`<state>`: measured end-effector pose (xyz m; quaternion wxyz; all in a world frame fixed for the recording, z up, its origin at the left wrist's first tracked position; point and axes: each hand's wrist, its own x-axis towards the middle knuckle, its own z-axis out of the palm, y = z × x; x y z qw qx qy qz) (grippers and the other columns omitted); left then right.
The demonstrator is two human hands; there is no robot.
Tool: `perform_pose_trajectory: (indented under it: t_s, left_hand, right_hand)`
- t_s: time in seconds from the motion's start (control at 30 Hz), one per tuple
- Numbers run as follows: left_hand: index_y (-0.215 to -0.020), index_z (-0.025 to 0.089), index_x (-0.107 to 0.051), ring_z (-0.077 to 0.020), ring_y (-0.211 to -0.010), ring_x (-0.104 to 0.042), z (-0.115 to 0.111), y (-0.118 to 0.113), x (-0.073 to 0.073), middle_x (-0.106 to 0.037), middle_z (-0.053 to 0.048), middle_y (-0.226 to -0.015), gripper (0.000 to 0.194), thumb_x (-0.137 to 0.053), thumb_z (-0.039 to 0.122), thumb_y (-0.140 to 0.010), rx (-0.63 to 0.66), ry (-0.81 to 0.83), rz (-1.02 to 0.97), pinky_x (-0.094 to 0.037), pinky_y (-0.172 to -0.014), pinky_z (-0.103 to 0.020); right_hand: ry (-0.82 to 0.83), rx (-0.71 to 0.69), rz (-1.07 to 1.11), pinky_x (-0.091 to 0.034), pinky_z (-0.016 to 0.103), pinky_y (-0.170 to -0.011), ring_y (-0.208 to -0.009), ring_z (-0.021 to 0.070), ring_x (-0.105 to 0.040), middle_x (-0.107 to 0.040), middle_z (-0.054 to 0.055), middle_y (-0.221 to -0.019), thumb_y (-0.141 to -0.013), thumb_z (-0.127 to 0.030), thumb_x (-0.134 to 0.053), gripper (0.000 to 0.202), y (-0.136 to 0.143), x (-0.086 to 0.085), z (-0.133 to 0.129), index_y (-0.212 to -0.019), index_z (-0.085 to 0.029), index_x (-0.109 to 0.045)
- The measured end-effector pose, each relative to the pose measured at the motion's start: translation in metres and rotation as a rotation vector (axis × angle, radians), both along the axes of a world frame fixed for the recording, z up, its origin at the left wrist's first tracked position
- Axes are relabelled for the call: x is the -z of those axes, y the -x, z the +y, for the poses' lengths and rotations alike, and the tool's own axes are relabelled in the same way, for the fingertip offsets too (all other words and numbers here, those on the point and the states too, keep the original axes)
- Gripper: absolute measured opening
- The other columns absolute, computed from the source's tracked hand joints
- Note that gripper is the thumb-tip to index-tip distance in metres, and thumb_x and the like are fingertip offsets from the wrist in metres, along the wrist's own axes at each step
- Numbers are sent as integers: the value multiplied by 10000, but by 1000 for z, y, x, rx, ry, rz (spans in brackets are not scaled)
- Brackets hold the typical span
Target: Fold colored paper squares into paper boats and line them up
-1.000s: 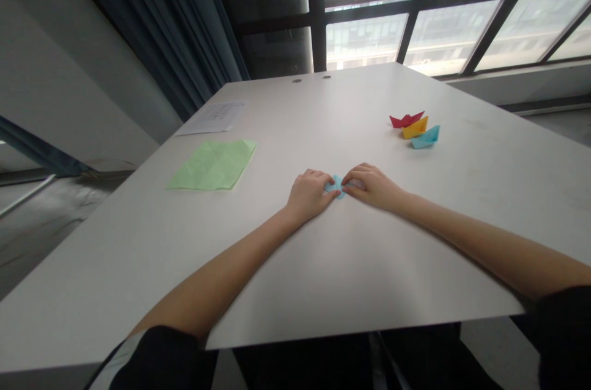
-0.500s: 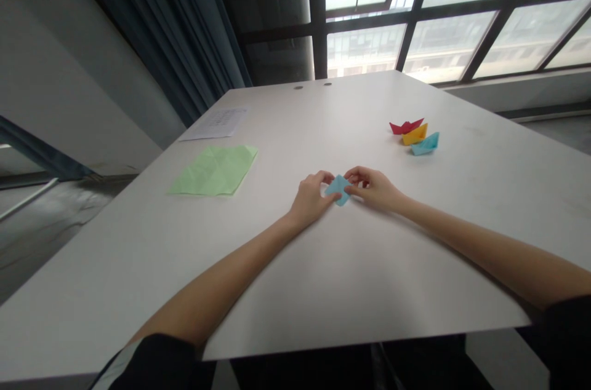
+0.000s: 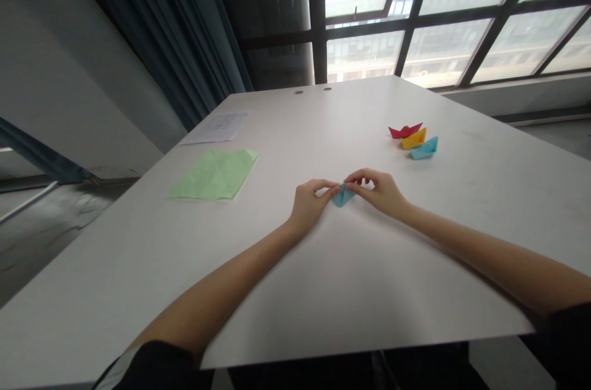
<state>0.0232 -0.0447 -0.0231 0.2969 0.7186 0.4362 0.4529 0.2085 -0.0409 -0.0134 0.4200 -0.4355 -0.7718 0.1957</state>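
A small folded piece of light blue paper (image 3: 342,197) is held just over the white table, between both hands. My left hand (image 3: 312,200) pinches its upper left edge with thumb and fingers. From the other side, my right hand (image 3: 376,191) pinches the upper right edge, its thumb close to the left one. The fingertips cover the paper's top part. A seam runs down the middle of the paper's near face, and its lower corner points toward me.
Three folded paper boats, red (image 3: 405,131), yellow (image 3: 414,139) and blue (image 3: 423,149), stand close together at the right. Green paper sheets (image 3: 215,175) lie at the left, with a printed white page (image 3: 217,128) behind them. The table's (image 3: 351,316) near edge runs below my forearms.
The blue paper has gone from a flat diamond to a lower shape with a visible middle seam. Both hands' fingertips have come together at its top.
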Motion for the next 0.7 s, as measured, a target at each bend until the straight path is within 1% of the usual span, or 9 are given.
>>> perform_pose_trajectory:
  t_s: [0.1,0.23,0.3,0.4,0.5,0.6,0.7]
  left_hand:
    - [-815,216,-709,-161,-799,-616,3,1,4,-710,-10,-834,177,-633,361,-747,-32,11,-28,-460,-781,-295]
    - [-801,201,-714,-124,-640,-551,9,5,8,-698,-11,-754,191,-641,364,-734,-64,14,-20,-445,-640,-258]
    - [-797,183,-712,-114,-599,-531,11,6,9,-696,-18,-740,197,-638,354,-733,-64,34,-23,-433,-597,-249]
    - [-796,170,-708,-123,-624,-552,12,6,10,-696,-29,-745,192,-632,336,-733,-50,50,-10,-445,-610,-253]
    - [-802,166,-701,-134,-664,-571,9,5,9,-694,-37,-758,192,-615,329,-747,-29,43,19,-456,-636,-259]
    - [-806,171,-690,-125,-646,-557,6,3,7,-684,-28,-748,182,-593,319,-765,-19,9,78,-452,-633,-252]
    - [-824,173,-675,-113,-615,-536,5,2,6,-672,-15,-730,155,-590,289,-765,-40,-25,116,-445,-609,-239]
  right_hand:
    - [-1,8,-9,-417,279,-602,-669,149,-575,-670,16,-732,-783,-381,-562,189,-1,1,2,-800,-218,-655]
    - [-18,4,-48,-417,275,-613,-670,142,-569,-653,10,-717,-776,-309,-556,128,-5,3,5,-786,-204,-628]
    - [-25,3,-70,-417,272,-613,-671,141,-566,-645,7,-707,-764,-276,-553,97,-7,5,6,-762,-199,-613]
    - [-45,7,-103,-422,275,-614,-674,147,-567,-650,8,-710,-751,-262,-559,80,-9,6,8,-730,-202,-606]
    - [-86,5,-135,-436,293,-652,-688,159,-571,-659,14,-707,-748,-267,-571,83,-9,6,8,-709,-209,-616]
    - [-130,5,-159,-447,311,-686,-701,169,-574,-663,16,-703,-745,-245,-575,72,-8,5,8,-704,-217,-627]
    - [-161,-7,-170,-450,321,-719,-733,177,-576,-672,14,-727,-729,-221,-592,43,-7,4,7,-715,-224,-633]
